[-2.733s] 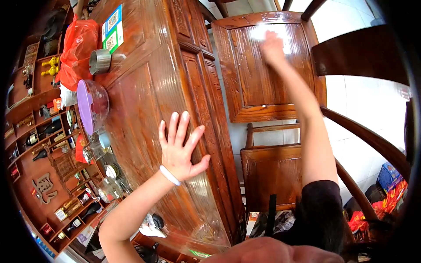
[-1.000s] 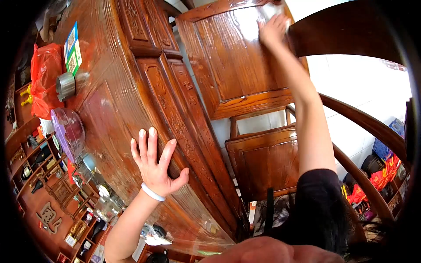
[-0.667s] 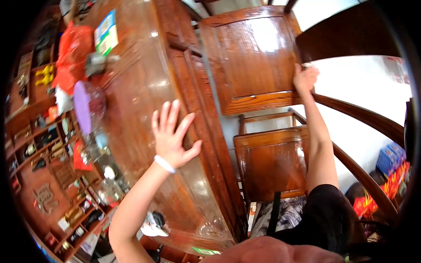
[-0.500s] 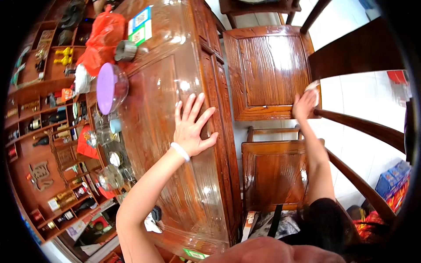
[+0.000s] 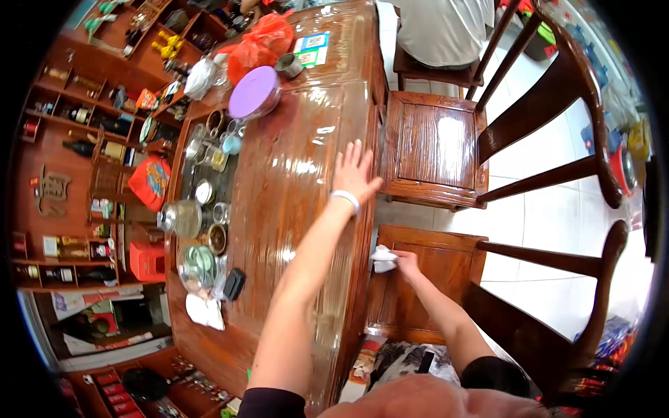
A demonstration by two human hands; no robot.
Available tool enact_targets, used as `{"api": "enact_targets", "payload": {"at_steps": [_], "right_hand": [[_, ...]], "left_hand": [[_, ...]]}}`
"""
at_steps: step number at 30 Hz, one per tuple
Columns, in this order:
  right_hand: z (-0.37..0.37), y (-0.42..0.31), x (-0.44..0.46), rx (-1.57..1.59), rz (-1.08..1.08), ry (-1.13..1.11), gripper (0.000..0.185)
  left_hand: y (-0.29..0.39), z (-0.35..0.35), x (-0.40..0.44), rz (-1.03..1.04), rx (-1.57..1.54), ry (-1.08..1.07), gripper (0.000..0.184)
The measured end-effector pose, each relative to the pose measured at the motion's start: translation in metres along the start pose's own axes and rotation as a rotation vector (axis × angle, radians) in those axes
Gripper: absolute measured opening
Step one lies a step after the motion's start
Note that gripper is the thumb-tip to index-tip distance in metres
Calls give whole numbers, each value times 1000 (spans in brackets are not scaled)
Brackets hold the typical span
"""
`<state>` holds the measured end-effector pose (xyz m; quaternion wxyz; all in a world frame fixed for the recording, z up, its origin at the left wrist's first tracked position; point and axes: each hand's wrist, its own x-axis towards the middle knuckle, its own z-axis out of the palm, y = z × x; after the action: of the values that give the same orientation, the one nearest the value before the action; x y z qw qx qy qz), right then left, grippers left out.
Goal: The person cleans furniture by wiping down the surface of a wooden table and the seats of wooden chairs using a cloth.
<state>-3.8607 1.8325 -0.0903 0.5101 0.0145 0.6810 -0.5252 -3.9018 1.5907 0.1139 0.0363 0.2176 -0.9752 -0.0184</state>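
My left hand [image 5: 357, 175], with a white bracelet at the wrist, lies flat with fingers spread on the glossy wooden table [image 5: 293, 202] near its right edge. In my right hand [image 5: 407, 265] is a crumpled white cloth [image 5: 383, 258]. The cloth touches the seat of the nearer wooden chair [image 5: 425, 299], at the corner beside the table. Farther off stands a second wooden chair [image 5: 428, 146] with a shiny seat. Part of the cloth is hidden by my fingers.
On the table stand a purple-lidded bowl [image 5: 254, 92], a red plastic bag [image 5: 261, 45], a metal cup [image 5: 289, 65] and a black case [image 5: 234, 284]. Glassware, including a glass pot [image 5: 182, 218], lines the left side. A person in a grey shirt [image 5: 442, 28] sits beyond the chairs.
My right hand has moved with the cloth from the farther chair's seat to the nearer one. My left hand still rests on the table. The view has shifted, showing the seated person.
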Motion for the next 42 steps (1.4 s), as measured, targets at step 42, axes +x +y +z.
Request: {"api": "enact_targets", "payload": {"at_steps": [42], "right_hand": [[252,334,-850,-484,572,-1510,30]], "left_hand": [[374,-258,-1138,-1702,-1051,1677,14]]}}
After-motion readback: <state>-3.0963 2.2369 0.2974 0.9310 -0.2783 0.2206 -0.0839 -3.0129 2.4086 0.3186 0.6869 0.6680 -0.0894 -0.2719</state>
